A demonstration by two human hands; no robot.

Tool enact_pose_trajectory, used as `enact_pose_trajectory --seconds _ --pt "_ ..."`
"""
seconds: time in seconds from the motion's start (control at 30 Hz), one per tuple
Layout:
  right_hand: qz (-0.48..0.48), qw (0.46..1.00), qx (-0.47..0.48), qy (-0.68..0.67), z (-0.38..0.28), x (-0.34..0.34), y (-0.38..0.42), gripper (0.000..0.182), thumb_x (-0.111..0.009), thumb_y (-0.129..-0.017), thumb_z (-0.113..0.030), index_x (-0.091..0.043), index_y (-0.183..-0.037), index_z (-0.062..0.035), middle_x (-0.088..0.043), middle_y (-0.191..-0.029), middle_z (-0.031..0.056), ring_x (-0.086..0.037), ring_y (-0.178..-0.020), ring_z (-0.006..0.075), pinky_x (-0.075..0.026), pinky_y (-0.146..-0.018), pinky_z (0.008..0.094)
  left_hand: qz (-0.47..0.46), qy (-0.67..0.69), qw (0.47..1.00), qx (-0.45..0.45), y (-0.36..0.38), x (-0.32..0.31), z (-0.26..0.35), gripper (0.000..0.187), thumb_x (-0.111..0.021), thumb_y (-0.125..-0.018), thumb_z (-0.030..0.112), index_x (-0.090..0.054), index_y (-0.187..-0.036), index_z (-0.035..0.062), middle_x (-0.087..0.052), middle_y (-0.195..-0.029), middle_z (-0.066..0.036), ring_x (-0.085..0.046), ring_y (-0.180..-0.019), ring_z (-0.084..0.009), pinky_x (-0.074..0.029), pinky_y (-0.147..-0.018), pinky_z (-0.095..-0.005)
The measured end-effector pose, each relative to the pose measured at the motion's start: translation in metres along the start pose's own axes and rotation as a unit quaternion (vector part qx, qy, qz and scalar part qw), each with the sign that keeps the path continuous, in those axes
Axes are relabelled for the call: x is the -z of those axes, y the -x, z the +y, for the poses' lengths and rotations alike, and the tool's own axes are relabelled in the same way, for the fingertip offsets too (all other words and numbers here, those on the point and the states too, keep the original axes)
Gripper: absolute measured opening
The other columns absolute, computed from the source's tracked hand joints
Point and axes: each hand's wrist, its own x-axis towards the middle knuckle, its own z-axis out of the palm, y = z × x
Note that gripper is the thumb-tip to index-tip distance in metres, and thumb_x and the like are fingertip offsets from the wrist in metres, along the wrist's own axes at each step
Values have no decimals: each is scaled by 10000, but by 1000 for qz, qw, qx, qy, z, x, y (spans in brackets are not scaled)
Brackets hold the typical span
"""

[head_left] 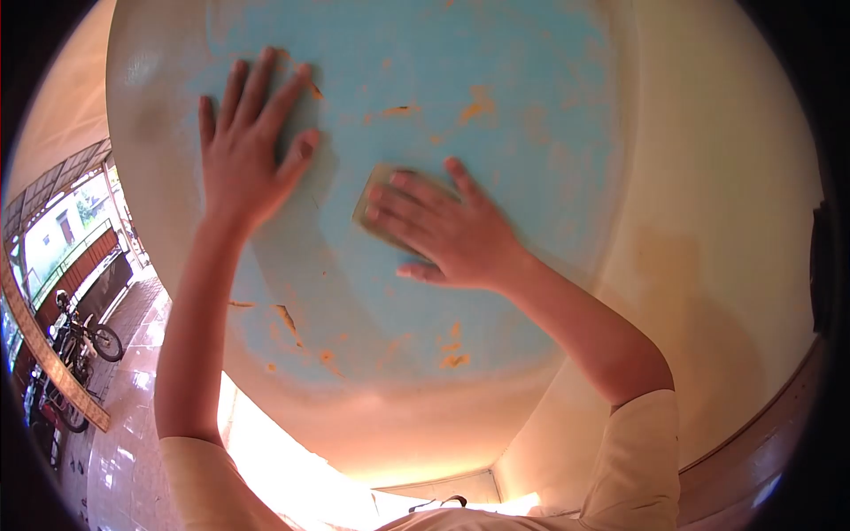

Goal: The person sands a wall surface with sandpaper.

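A large painted surface (496,292) fills the middle of the head view. It is light blue with a pale border, and orange-brown chips and scuffs mark it. My left hand (246,164) lies flat against its upper left, fingers spread, holding nothing. Nearer the centre, my right hand (447,228) presses a tan rectangular pad (362,209) to the blue paint. The fingers lie across the pad and its left edge sticks out past them; most of it is hidden under the hand.
A cream wall (717,177) curves along the right side. At the far left, a motorcycle (80,345) stands by a shiny tiled floor (133,389), behind a brown curved bar (53,372). Bright light shows below the painted surface.
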Motion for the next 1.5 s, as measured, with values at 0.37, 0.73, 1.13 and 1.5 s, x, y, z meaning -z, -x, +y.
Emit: enact_pose_trajectory --seconds 0.37,0.73,1.13,1.5 --pt "193 949 -213 125 139 20 -44 793 -554 -932 -575 -328 -1579 -177 -312 -1638 58 -207 -1542 284 -142 -1183 671 70 -50 995 41 -24 -14 -10 601 -395 -994 629 -404 -1538 372 -303 -1650 16 -243 -1531 -286 -142 -1233 -574" --pt "85 980 -141 112 107 44 -60 699 -537 -960 -544 -381 -1535 -178 -333 -1608 67 -243 -1515 274 -159 -1193 653 83 -36 996 21 -27 -10 -9 601 -383 -998 632 -409 -1537 367 -312 -1646 12 -245 -1530 -292 -149 -1230 -576" --pt "64 997 11 31 54 28 -69 654 -613 -911 -521 -465 -1480 -233 -398 -1576 -39 -315 -1484 181 -196 -1179 665 91 -26 995 22 -29 -8 -7 552 -404 -1011 558 -430 -1526 360 -329 -1639 29 -253 -1528 -281 -146 -1233 -564" --pt "55 998 32 18 22 21 -67 609 -642 -899 -491 -497 -1442 -256 -445 -1533 -45 -326 -1478 165 -188 -1181 658 108 -21 992 63 -23 -10 -10 484 -476 -1003 393 -483 -1487 361 -351 -1629 28 -270 -1522 -286 -85 -1213 -638"
